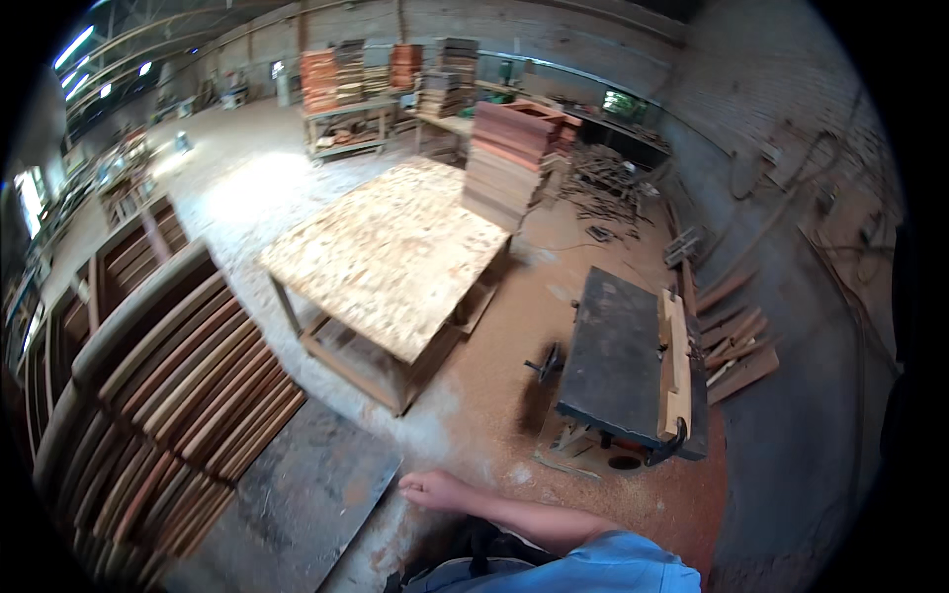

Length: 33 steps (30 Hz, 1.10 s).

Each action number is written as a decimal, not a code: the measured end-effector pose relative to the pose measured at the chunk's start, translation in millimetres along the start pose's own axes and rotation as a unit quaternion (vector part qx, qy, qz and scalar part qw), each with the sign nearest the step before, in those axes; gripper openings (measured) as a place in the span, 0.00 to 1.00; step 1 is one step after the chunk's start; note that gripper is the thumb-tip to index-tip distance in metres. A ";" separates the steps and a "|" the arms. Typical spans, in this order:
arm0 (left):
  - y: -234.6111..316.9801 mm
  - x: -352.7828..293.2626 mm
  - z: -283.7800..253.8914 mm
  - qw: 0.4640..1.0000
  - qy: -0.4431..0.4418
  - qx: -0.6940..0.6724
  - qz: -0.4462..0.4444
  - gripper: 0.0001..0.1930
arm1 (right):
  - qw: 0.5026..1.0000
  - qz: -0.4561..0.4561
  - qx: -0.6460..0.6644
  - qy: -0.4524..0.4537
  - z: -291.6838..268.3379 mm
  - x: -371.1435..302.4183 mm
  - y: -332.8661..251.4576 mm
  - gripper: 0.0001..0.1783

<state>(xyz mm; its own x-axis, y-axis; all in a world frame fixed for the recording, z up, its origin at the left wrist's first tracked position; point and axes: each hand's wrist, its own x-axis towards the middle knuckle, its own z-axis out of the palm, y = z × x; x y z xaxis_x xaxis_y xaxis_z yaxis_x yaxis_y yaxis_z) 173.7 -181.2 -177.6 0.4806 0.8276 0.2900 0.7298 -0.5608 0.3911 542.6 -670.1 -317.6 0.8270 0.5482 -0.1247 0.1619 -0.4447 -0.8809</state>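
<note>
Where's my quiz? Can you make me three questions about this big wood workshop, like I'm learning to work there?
1. Fill in the blank: as the picture shows it, the dark-topped machine stands to the ____ of the pale table.

2. Pick one: what is the person's right hand nearest to?
A) a window
B) the dark grey flat panel
C) a ceiling light

3. True or false: the sleeve on that arm is red.

Key:
1. Right.
2. B. The hand is close by the panel's edge.
3. False. The sleeve is blue.
</note>
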 end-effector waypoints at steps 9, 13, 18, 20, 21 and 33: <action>308.9 -89.7 272.2 0.845 -0.417 0.015 0.334 0.22 | 0.997 0.013 -0.064 0.051 -108.5 -17.3 114.1 0.18; 493.3 -100.1 311.6 0.801 -0.389 -0.052 0.452 0.18 | 0.981 0.118 -0.047 0.145 -191.9 -50.8 158.8 0.19; 694.7 -103.8 338.6 0.728 -0.431 -0.150 0.512 0.19 | 0.929 0.235 -0.002 0.286 -277.3 -105.1 156.6 0.18; 772.0 -104.5 355.1 0.696 -0.437 -0.171 0.544 0.22 | 0.903 0.259 0.031 0.342 -290.4 -123.8 162.4 0.18; 806.7 -99.9 378.3 0.684 -0.432 -0.208 0.550 0.23 | 0.894 0.266 0.044 0.358 -294.1 -130.8 166.2 0.18; 1300.1 -53.5 462.0 0.702 -0.186 -0.253 0.640 0.33 | 0.658 0.266 0.238 0.663 -314.2 -122.2 184.2 0.13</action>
<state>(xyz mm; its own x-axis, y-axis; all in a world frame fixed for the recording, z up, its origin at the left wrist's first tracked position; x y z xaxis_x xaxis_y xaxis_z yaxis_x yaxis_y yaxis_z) 1321.5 -943.6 -88.2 0.7470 -0.4646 0.4756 -0.6355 -0.7092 0.3053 640.5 -1041.5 -321.2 0.4917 -0.8361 -0.2432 -0.2672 0.1210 -0.9560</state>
